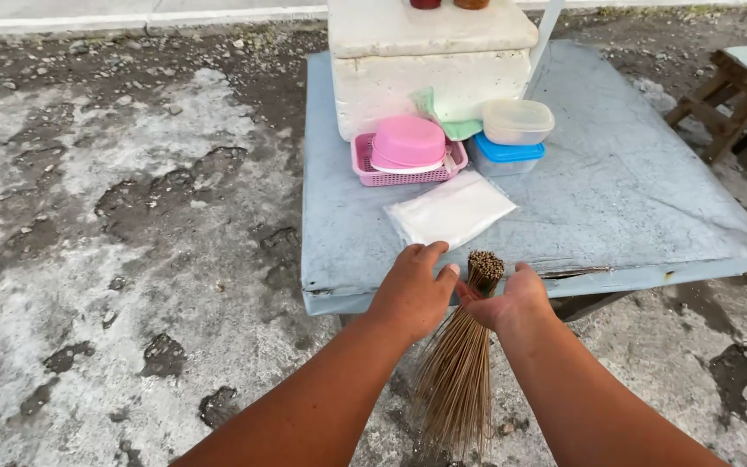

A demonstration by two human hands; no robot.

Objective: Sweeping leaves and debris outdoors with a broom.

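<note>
Head view, looking straight down: both hands meet at the near edge of the blue-grey table (650,207). The right hand (512,298) has its fingers curled around the bound top of a stick broom (464,363), whose bristles fan downward below the knuckles toward the ground. The left hand (412,290) sits just beside it, fingers loosely together and bent, thumb tip touching the broom's top. Just beyond the left fingertips lies a flat white plastic packet (451,210). Further past it, a pink basket (369,169) holds an upturned pink bowl (408,141), with stacked clear containers (516,130) beside and a white foam box (430,60) behind.
</note>
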